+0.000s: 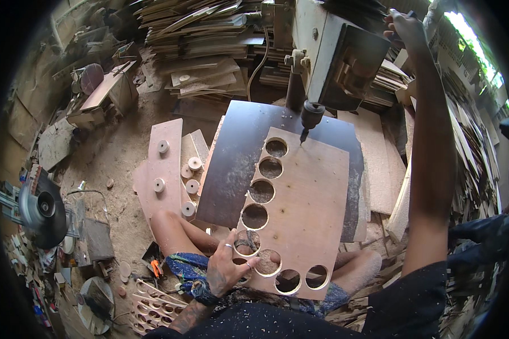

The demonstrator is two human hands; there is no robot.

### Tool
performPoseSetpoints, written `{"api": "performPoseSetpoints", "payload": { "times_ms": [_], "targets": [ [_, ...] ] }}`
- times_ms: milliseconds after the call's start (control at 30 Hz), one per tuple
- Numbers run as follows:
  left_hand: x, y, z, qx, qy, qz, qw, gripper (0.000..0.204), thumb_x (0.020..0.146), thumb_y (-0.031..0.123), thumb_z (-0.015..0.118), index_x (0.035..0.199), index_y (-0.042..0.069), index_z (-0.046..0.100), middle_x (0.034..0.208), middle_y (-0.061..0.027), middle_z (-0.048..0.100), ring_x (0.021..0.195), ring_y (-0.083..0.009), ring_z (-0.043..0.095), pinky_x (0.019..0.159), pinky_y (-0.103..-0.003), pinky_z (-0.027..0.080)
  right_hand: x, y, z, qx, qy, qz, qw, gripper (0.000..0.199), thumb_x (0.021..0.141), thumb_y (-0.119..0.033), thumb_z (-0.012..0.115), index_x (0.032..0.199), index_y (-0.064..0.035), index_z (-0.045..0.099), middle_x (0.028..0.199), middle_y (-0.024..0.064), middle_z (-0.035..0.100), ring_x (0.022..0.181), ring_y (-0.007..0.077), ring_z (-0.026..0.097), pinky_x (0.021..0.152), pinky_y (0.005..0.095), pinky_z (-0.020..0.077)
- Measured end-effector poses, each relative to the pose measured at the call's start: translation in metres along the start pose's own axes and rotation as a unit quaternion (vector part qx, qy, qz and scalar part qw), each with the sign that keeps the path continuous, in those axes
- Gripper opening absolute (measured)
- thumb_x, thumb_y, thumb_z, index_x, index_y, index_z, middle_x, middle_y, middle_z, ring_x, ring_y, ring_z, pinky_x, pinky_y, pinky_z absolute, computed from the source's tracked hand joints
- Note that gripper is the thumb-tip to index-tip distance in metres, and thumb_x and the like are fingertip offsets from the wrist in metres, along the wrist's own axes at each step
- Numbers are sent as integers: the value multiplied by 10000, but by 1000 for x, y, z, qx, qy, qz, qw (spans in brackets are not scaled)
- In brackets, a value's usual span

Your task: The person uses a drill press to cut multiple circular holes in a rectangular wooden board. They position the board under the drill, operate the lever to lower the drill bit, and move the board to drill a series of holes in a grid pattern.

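Plywood board [311, 209] beneath your drill bit [303, 136], long axis running away from you.
Its far end leans slightly right on the dark surface [226, 150]; your left grip [225, 268] closes partly on its near-left edge; your raised right grip [404, 27] curls, its hold unclear.

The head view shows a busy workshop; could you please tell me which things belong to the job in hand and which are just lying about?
Belonging, it seems:
- plywood board, held by the left hand
- drill chuck above
- dark table beneath

Lying about, apparently:
- stacked sheets
- orange object
- wood strips
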State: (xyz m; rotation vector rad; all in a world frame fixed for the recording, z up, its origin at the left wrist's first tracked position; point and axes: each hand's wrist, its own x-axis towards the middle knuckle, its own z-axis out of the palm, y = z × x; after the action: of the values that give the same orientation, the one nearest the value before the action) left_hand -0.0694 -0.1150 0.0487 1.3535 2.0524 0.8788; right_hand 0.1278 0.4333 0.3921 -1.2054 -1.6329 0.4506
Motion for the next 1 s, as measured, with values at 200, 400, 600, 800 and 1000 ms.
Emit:
{"api": "performPoseSetpoints", "payload": {
  "times_ms": [200,400,600,800,1000],
  "targets": [
    [6,12,6,112,11,70,991,908,774,456,839,1551,200,445,1601,-205,312,1239,-424,563,992,-517,516,-108,6,-26,72,81,-88,990,413,1032,-399,550,1097,-43,748,719,37,673,711,157,746,579,290,537],
    [17,25,13,312,8,234,921,868,737,344,802,1536,254,475,1532,-165,426,1366,-413,449,1206,-541,276,-192,7,-18,76,181,-99,975,322,1042,-290,571,1016,-53,787,710,67,742,716,139,754,545,277,545],
    [47,20,27,296,-52,296,907,730,840,182,653,1541,160,450,1134,-136,547,1104,-315,560,1139,-530,345,-224,13,-13,140,181,-72,971,260,1044,-222,594,986,-43,774,733,45,745,746,124,755,559,225,522],
    [47,28,36,321,-19,306,896,579,915,142,552,1491,109,506,996,-115,561,970,-276,584,971,-452,420,-239,21,-11,139,190,-95,967,274,1062,-234,583,1004,-32,758,766,53,740,767,137,756,557,235,547],
    [50,29,30,295,-49,308,903,573,907,149,565,1475,89,520,976,-96,564,925,-252,589,871,-398,433,-257,35,-4,158,203,-96,962,290,1074,-226,562,993,-13,741,803,79,742,808,170,765,566,233,564]
  ]
}}
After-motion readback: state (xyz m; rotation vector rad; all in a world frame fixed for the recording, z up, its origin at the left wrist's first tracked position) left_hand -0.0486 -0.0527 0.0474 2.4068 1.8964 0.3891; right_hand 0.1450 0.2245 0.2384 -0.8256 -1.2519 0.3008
